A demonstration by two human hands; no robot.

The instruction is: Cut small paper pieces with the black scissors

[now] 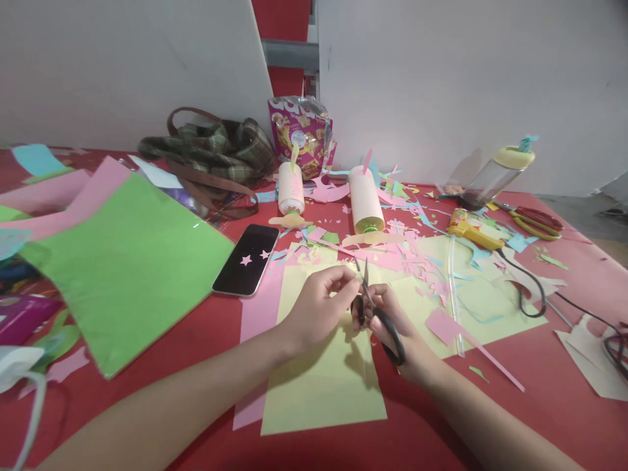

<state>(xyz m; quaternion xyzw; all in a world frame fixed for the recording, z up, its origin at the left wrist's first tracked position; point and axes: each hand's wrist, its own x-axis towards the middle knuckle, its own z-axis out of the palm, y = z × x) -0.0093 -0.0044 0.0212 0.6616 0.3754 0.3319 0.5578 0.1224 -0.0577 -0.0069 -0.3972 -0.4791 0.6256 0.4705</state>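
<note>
Black-handled scissors (371,302) are in my right hand (396,314), fingers at the loops, blades slightly apart and pointing away from me. My left hand (330,296) is closed in a pinch close beside the blades; whatever lies between its fingertips is too small to make out. Below both hands lies a pale yellow paper sheet (318,392), partly over a pink sheet (251,392). To the left, a black phone (248,261) carries two small pink paper stars (246,260). Beyond my hands stand two paper-wrapped bottles, a larger one (364,196) and a smaller one (290,183).
Green paper (132,255) covers much of the left side. A yellow glue gun (473,232) with a cord, red-and-yellow scissors (537,221) and a clear bottle (500,173) are at right. Paper scraps lie around. A snack bag (300,137) and plaid bag (216,144) stand behind.
</note>
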